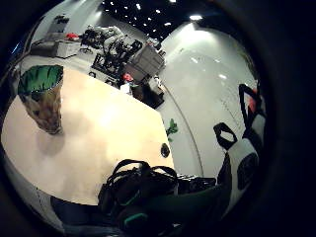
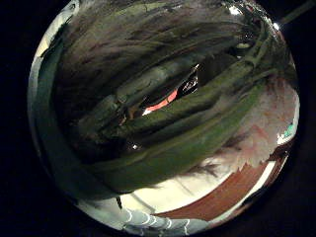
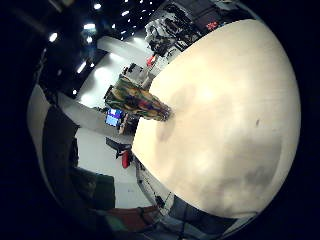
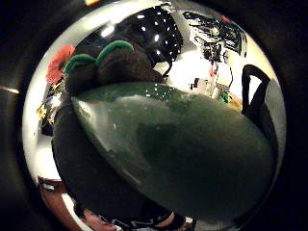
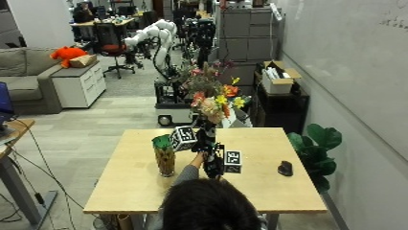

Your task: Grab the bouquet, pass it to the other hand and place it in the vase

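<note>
The person holds the bouquet (image 5: pixel 211 98) upright above the middle of the desk (image 5: pixel 127 187), with both hands close together on the stems. The flowers, orange, yellow and pink among dry brown sprigs, stand high above the hands. The left hand (image 5: pixel 203 140) is the upper one on the stems. In its thumb-side palm view green stalks (image 2: pixel 187 123) fill almost the whole picture, very close to the palm, so its fingers seem curled round the stems. The right hand (image 5: pixel 213 165) is just below it. Its thumb-side palm view shows a broad green leaf (image 4: pixel 183 154) right against the palm and dark fingers (image 4: pixel 110 62) bent over it, so this hand grips the bouquet as well.

The vase (image 5: pixel 164 154), patterned with a green inside, stands upright on the desk just left of the hands, apart from the bouquet. A small black object (image 5: pixel 285 168) lies near the right edge of the desk.
</note>
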